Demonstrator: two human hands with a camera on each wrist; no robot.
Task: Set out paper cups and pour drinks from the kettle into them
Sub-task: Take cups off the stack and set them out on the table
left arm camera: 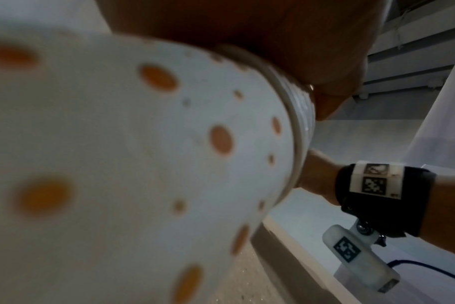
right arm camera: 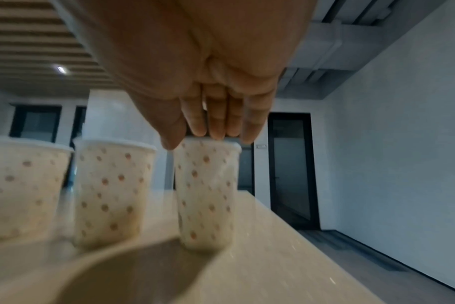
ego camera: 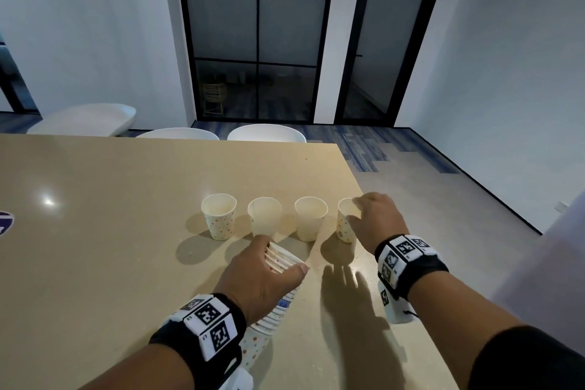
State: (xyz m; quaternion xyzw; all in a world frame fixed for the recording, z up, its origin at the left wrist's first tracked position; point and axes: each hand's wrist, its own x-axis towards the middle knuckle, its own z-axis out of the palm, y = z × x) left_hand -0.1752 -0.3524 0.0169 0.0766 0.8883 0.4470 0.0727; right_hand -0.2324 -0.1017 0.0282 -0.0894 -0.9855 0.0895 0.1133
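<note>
Cup stack (ego camera: 278, 304): lay in left hand (ego camera: 266, 279), fingers wrapped round it, low over table (ego camera: 126, 199); light, thin, crushable, so hold mid-wall.
4th cup (ego camera: 345, 225): upright, far right of row; right hand (ego camera: 376, 222) fingertips (right arm camera: 218, 131) at rim, contact unclear.
Kettle: not in view.
Cups' contents: couldn't tell.

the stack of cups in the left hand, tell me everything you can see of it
The stack of cups is a long sleeve of nested white paper cups with orange dots, rolled rims showing as ridges. It lies tilted, open end toward the row of cups, low over the table; contact is unclear. The left hand grips it near the open end, thumb across the rims.
</note>
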